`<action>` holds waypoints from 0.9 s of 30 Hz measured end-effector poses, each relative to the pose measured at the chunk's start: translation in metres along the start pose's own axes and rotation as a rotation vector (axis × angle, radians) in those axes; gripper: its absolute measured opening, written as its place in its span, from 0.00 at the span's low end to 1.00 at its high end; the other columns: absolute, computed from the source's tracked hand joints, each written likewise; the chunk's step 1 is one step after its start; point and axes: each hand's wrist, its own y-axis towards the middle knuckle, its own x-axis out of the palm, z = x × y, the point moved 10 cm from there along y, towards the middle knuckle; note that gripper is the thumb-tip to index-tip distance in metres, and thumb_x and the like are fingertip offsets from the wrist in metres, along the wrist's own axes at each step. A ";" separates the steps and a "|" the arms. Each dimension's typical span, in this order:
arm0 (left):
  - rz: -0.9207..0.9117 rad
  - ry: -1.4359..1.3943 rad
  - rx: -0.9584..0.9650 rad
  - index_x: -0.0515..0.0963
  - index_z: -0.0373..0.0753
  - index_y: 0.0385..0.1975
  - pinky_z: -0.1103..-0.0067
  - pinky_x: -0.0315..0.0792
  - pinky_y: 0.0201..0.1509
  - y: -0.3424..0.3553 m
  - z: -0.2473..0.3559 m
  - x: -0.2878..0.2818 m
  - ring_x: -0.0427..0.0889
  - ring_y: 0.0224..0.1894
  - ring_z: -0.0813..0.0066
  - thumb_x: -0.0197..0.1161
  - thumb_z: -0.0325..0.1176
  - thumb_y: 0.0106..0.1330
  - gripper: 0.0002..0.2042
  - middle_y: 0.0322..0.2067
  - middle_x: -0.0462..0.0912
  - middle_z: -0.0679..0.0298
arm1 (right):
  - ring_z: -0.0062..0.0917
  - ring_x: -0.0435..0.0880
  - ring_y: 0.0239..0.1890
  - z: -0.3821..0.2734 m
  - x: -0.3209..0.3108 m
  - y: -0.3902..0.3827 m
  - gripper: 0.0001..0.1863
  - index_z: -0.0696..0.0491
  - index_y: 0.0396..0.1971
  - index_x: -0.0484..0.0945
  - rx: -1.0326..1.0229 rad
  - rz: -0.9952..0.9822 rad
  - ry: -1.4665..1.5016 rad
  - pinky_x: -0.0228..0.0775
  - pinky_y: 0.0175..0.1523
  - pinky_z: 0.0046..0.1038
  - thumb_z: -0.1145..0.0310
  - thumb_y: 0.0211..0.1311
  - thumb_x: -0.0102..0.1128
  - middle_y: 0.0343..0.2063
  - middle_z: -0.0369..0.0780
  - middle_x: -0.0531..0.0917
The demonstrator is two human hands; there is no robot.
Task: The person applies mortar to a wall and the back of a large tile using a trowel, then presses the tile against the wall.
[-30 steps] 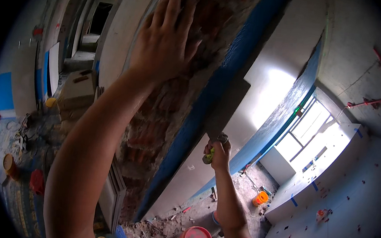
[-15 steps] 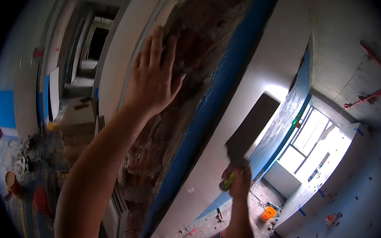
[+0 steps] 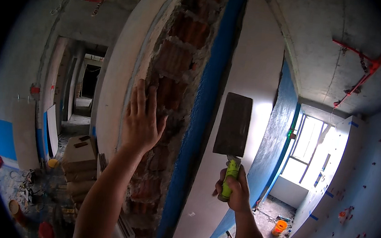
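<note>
My left hand (image 3: pixel 142 120) lies flat, fingers spread, against the exposed red brick end of a wall (image 3: pixel 173 68). My right hand (image 3: pixel 234 190) grips the green handle of a plastering trowel (image 3: pixel 233 124). Its dark rectangular blade points upward, held in front of the white plastered wall face (image 3: pixel 253 65), just right of the blue painted strip (image 3: pixel 204 120) that runs along the wall edge. Rough mortar shows between the bricks.
A stack of filled sacks (image 3: pixel 79 164) stands by the wall at lower left, with buckets and debris on the floor around it. A corridor (image 3: pixel 83 92) opens behind. An orange bucket (image 3: pixel 279 227) sits on the rubble-strewn floor near a bright window (image 3: pixel 307 146).
The view has swung and my left hand has slid lower on the brick. My right hand has raised the trowel upward, closer to the white wall face.
</note>
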 end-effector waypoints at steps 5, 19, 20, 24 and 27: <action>0.015 0.003 -0.009 0.52 0.35 0.72 0.60 0.60 0.71 0.001 0.000 -0.001 0.54 0.72 0.44 0.60 0.46 0.66 0.39 0.72 0.43 0.42 | 0.17 0.78 0.23 0.018 0.031 0.010 0.27 0.52 0.56 0.57 -0.060 0.031 -0.263 0.78 0.26 0.23 0.57 0.67 0.61 0.29 0.38 0.77; 0.015 -0.103 0.003 0.51 0.32 0.71 0.57 0.58 0.71 0.005 0.004 -0.009 0.54 0.71 0.40 0.60 0.42 0.65 0.39 0.71 0.46 0.39 | 0.35 0.80 0.32 0.002 0.085 0.122 0.35 0.64 0.56 0.58 -0.029 0.217 -0.448 0.71 0.36 0.42 0.44 0.70 0.46 0.33 0.49 0.77; 0.020 -0.102 0.003 0.50 0.33 0.72 0.56 0.58 0.70 0.002 0.003 -0.009 0.55 0.71 0.39 0.60 0.42 0.65 0.39 0.71 0.46 0.39 | 0.36 0.80 0.32 -0.004 0.092 0.130 0.34 0.64 0.56 0.58 -0.038 0.190 -0.404 0.71 0.36 0.42 0.45 0.71 0.47 0.32 0.49 0.77; 0.046 -0.081 0.026 0.47 0.35 0.73 0.54 0.60 0.68 0.004 0.005 -0.015 0.56 0.70 0.38 0.60 0.43 0.66 0.40 0.71 0.46 0.38 | 0.38 0.81 0.32 -0.059 0.104 0.157 0.31 0.62 0.55 0.61 -0.170 0.238 -0.402 0.72 0.36 0.41 0.48 0.71 0.48 0.32 0.49 0.79; 0.037 -0.049 0.039 0.47 0.36 0.73 0.54 0.61 0.68 0.003 0.007 -0.012 0.57 0.69 0.38 0.60 0.43 0.67 0.40 0.71 0.44 0.39 | 0.38 0.81 0.37 -0.084 0.095 0.187 0.28 0.60 0.51 0.69 -0.237 0.362 -0.449 0.72 0.45 0.40 0.49 0.67 0.52 0.38 0.50 0.80</action>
